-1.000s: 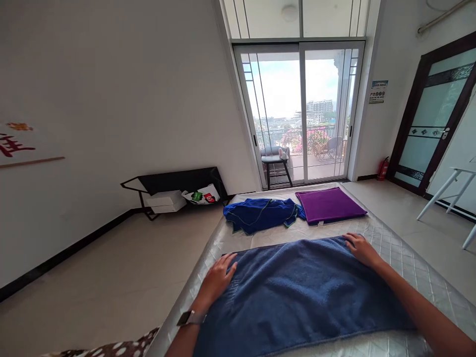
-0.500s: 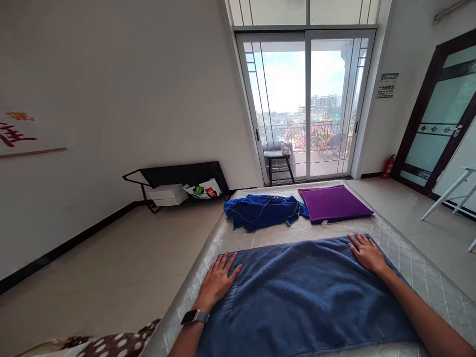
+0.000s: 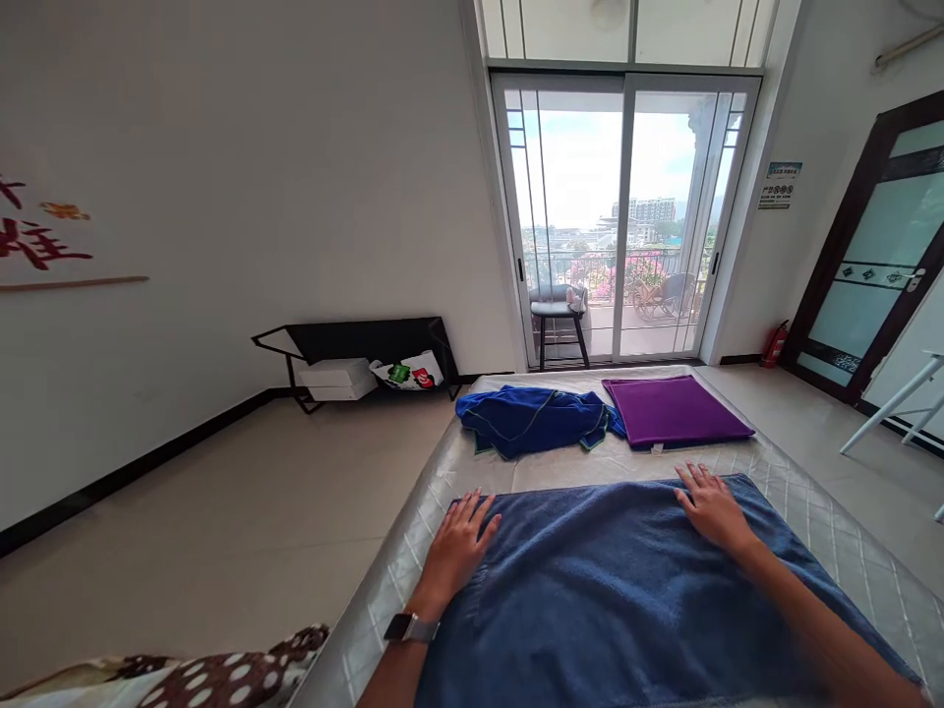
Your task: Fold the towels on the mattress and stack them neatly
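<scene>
A blue-grey cloth (image 3: pixel 590 580) lies spread over the near part of a pale quilted mattress (image 3: pixel 848 531), with soft wrinkles across its middle. My left hand (image 3: pixel 461 541), with a watch on the wrist, rests on the cloth's far left corner, fingers spread. Near the far right part of the cloth is my right hand (image 3: pixel 714 506), its fingers apart and palm down. Beyond the cloth lie a crumpled bright blue garment (image 3: pixel 535 418) with green seams and, to its right, a flat folded purple cloth (image 3: pixel 678 410). Neither hand grasps anything.
A black rack (image 3: pixel 361 344) holding white boxes (image 3: pixel 335 379) and a printed bag stands by the left wall. Brown dotted fabric (image 3: pixel 221 678) is at the lower left. A stool (image 3: pixel 559 320) stands by the glass doors; a white-legged piece of furniture (image 3: pixel 892 401) is at right.
My right hand has shifted slightly left, inward from the cloth's far right corner. The camera view has turned a little left, and my left hand remains near the left corner.
</scene>
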{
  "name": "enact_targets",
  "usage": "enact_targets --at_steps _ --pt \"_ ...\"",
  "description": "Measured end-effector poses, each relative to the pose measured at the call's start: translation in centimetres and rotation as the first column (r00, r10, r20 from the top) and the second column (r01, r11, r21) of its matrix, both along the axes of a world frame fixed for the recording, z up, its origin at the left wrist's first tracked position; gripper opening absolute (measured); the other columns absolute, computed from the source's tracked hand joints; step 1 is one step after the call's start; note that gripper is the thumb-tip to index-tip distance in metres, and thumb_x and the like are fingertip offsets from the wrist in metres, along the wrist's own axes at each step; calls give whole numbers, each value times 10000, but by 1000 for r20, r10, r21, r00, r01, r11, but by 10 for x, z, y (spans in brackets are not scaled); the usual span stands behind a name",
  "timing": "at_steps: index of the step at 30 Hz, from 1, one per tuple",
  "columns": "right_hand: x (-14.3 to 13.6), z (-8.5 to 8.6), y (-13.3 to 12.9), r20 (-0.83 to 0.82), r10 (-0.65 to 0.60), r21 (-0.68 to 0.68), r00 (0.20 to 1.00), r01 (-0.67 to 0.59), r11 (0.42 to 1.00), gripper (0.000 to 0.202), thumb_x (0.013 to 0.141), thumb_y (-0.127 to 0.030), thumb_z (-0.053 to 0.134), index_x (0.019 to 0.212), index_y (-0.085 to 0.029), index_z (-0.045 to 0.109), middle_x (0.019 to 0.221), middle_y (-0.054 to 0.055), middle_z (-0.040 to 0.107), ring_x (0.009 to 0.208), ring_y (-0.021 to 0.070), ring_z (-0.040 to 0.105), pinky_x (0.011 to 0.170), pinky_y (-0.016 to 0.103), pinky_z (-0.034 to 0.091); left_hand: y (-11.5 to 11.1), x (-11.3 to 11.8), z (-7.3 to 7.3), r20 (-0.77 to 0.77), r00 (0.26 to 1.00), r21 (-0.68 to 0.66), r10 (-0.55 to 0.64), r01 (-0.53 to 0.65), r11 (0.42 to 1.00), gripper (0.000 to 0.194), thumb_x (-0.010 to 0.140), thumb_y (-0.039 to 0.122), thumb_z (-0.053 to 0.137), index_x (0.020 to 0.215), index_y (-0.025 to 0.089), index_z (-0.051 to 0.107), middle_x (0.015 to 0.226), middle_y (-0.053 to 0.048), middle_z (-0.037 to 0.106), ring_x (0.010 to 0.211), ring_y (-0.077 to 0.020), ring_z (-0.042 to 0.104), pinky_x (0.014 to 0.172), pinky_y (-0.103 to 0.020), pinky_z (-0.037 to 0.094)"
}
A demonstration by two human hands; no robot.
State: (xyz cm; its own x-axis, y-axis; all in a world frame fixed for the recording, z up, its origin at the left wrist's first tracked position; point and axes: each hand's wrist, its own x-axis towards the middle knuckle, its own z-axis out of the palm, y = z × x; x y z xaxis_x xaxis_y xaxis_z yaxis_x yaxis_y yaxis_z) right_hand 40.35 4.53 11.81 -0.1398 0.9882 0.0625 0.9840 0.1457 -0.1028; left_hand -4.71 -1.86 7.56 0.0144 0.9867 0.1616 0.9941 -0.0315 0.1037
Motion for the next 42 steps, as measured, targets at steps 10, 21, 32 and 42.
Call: enact_targets --at_steps 10,21,32,42 --pt "-138 -17 -31 -198 451 -95 870 -475 875 592 1014 -532 285 1542 -274 358 1621 45 286 1508 258 196 1224 492 138 -7 12 -7 11 1000 -118 7 -5 993 677 971 640 302 1527 260 374 1618 -88 304 1490 -317 265 1207 -507 203" --pt "-99 -17 -21 -170 359 -138 918 -383 913 606 1012 -580 193 1536 -326 360 1628 5 269 1509 241 194 1219 473 148 -11 16 4 8 1000 -168 22 -20 986 778 914 749 297 1540 289 326 1628 -85 264 1504 -341 207 1205 -582 132" --pt "16 -24 -7 2 72 -81 997 -71 994 581 1000 -496 212 1533 -327 370 1605 -15 339 1492 229 254 1203 460 231 -14 22 18 14 998 -220 53 -49 974 892 831 830 373 1542 293 322 1641 -105 217 1514 -340 167 1208 -568 109" --pt "50 -25 -5 49 -144 -51 988 147 988 602 988 -499 216 1524 -292 398 1590 8 376 1467 245 312 1187 461 270 -9 23 17 -6 997 -199 75 -75 977 763 902 745 353 1533 315 348 1628 -86 288 1503 -327 225 1204 -567 135"
